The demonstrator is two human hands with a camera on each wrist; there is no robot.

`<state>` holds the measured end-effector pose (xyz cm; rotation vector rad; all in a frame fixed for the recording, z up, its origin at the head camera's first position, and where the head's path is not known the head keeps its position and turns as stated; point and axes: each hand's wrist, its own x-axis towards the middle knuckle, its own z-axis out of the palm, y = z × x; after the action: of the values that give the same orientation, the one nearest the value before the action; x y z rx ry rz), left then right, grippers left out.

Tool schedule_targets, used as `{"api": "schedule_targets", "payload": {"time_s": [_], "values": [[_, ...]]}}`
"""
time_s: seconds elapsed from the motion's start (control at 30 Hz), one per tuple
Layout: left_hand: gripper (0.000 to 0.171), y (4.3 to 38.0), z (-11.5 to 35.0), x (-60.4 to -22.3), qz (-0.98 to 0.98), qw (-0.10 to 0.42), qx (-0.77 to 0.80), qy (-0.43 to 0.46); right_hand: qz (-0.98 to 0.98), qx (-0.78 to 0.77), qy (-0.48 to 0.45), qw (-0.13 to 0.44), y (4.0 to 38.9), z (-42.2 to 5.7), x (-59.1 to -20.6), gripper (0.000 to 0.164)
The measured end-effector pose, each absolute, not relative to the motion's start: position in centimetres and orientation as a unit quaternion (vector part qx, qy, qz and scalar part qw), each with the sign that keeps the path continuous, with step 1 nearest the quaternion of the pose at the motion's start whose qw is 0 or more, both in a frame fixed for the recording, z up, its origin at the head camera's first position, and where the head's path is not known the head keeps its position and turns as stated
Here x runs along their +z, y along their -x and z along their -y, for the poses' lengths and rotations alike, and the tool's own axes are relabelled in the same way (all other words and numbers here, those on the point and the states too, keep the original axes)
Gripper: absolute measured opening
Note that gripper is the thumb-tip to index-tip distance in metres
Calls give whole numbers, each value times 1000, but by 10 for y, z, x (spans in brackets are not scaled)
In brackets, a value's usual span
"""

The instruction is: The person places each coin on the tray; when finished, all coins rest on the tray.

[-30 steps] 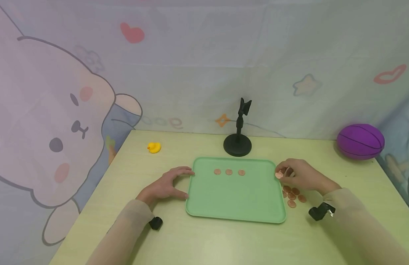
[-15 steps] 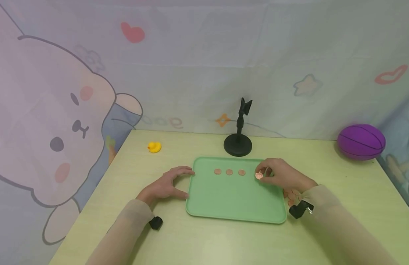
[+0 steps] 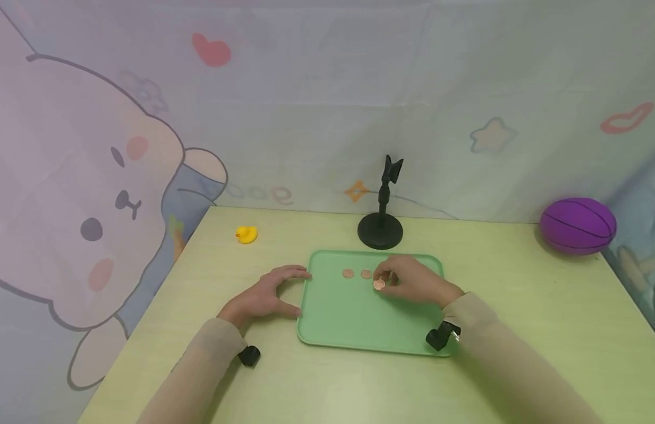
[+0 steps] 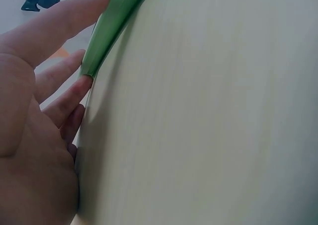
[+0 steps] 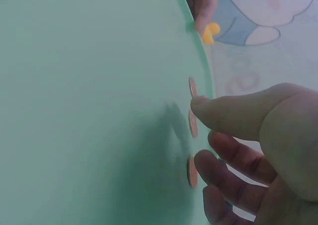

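- Three coins (image 5: 193,124) lie toward twelve o'clock on the tray (image 3: 338,318).
- Right hand (image 3: 412,280) pinches another coin (image 3: 379,285).
- Left hand (image 3: 264,294), fingers apart, touches the tray at nine o'clock.

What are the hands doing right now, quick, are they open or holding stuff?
Left hand: open, touching the edge of the tray.
Right hand: closed, its fingers pinching a coin over the tray.

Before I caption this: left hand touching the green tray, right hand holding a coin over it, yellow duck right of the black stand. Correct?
Wrong side: the head view shows the yellow duck left of the black stand. Left hand touching the green tray, right hand holding a coin: correct.
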<state>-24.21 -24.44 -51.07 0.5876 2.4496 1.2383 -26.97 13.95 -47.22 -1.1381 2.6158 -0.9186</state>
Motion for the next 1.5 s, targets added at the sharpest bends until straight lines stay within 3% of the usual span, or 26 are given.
{"api": "schedule_targets", "payload": {"time_s": [0.57,1.5], "values": [[74,242,244,-510,-859,168,440,-201,-890,-264,369,50,268,-89,-483,4],[73,244,245,-512,-859,165,438,-207,-906,-258,332,38,266,-77,-487,13]]}}
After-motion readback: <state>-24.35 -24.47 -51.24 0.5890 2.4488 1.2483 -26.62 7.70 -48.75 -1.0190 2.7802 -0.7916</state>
